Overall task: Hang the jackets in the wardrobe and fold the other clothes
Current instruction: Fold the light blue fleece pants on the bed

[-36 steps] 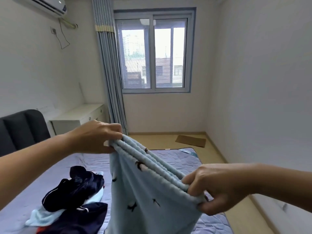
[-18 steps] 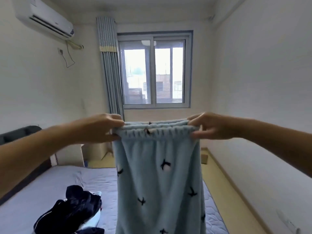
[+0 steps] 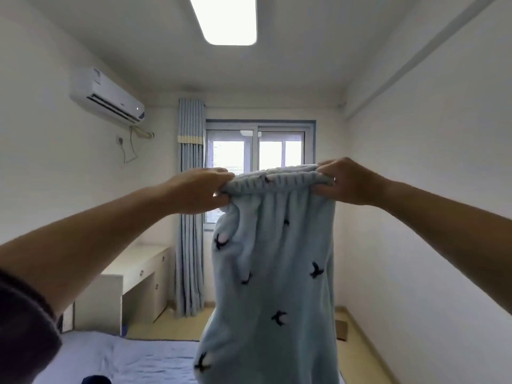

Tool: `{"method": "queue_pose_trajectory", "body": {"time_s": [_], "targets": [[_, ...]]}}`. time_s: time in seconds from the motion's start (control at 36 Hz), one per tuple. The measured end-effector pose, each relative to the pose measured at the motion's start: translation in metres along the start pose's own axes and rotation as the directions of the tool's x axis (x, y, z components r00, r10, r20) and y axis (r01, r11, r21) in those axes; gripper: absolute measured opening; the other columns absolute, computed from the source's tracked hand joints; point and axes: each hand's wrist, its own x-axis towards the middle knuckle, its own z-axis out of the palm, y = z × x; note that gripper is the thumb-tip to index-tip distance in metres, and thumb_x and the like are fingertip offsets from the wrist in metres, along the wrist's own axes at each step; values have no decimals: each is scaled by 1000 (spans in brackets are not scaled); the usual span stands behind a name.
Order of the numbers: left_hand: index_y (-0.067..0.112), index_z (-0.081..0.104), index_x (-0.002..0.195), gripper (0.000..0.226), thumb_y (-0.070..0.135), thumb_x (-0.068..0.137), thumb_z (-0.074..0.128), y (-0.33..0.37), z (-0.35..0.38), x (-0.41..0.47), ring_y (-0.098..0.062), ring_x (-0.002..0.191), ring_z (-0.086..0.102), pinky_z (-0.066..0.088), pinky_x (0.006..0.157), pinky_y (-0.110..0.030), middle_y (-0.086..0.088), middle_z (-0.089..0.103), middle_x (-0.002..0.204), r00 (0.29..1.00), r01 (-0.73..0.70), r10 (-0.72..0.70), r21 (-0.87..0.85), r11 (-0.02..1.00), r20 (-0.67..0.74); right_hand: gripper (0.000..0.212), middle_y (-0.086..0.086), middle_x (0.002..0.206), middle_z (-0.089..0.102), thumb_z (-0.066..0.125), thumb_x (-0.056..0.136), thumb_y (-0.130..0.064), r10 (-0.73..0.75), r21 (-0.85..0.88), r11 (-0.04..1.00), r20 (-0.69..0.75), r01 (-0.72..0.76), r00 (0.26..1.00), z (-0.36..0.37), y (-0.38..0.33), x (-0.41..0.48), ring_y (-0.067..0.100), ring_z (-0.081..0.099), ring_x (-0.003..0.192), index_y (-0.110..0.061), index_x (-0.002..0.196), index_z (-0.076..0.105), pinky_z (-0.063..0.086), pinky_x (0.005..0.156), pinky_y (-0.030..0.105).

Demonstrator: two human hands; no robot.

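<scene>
Light blue fleece trousers with small dark bird prints hang straight down in front of me, held up by their elastic waistband. My left hand grips the waistband's left end, and my right hand grips its right end. Both arms are stretched out at about window height. The legs of the trousers run off the bottom of the frame. A dark garment shows only as a sliver at the bottom edge, on the bed.
The bed with a pale lilac mattress lies below. A white desk stands at the left wall, beside the blue curtain and window. A wood floor strip runs along the right wall.
Both hands have lifted the trousers higher and levelled the waistband. My view has tilted up, so the ceiling light shows and the pile of clothes on the bed has dropped almost out of view.
</scene>
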Motion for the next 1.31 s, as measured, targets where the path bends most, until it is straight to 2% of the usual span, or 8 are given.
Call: {"method": "queue_pose_trajectory", "body": {"time_s": [0.11,0.25,0.42,0.56,0.69,0.86,1.17,1.31], "targets": [[32,49,85,11,30,93,56,-10,7,-4,-10,78,58,54,73,-30,6,60,88,948,14,-31,54,998,316,34,6,73,59,57,93,-31,168,-159,979,297,-125,940,7,-1,-16,17,52,64,-18,64,47,40,61,22],[23,57,83,9,25,92,57,-25,-18,9,-14,73,58,47,63,-25,4,61,79,975,96,-106,58,994,197,39,18,68,60,62,88,-33,228,85,968,104,-238,968,8,19,-18,17,46,60,1,70,57,37,57,32],[21,52,55,44,54,83,55,15,-26,7,-7,45,40,34,45,-15,9,45,49,989,147,-126,-564,813,76,45,-6,47,38,56,88,-42,150,430,888,72,-166,986,10,-21,-3,10,36,44,-14,54,48,30,44,17],[14,56,50,63,70,78,46,-4,-33,-23,-2,41,45,35,42,-11,8,49,42,899,332,-428,-502,799,-88,53,-6,39,43,54,91,-37,344,533,802,-41,-271,938,-12,-8,-21,4,39,39,-19,41,48,33,45,19],[20,41,45,49,53,79,53,-5,-42,-19,-4,36,38,31,42,-11,13,39,35,930,268,-352,-461,846,-104,54,-9,37,37,53,97,-20,411,471,819,-83,-327,908,-17,5,-20,3,35,38,-19,45,38,30,44,15],[14,64,77,52,63,61,63,-13,-68,-12,-5,60,66,50,53,-15,3,64,68,951,234,-307,-612,756,-16,74,-5,73,62,54,64,-80,308,483,822,66,-300,949,-45,-2,1,6,60,69,-9,80,66,51,57,21],[5,57,74,26,23,81,73,5,-76,15,-11,56,53,41,47,-10,-1,52,65,916,234,-369,-536,811,-159,18,-6,64,57,73,82,-23,375,272,869,185,-414,909,-83,-26,31,3,54,56,-16,69,63,39,49,8],[15,52,67,26,14,80,75,11,-86,13,6,48,53,41,45,-9,0,51,63,897,183,-378,-589,787,-227,14,1,88,65,68,83,-3,396,598,702,123,-386,910,-90,-32,20,7,65,78,-13,92,64,53,63,15]]}}
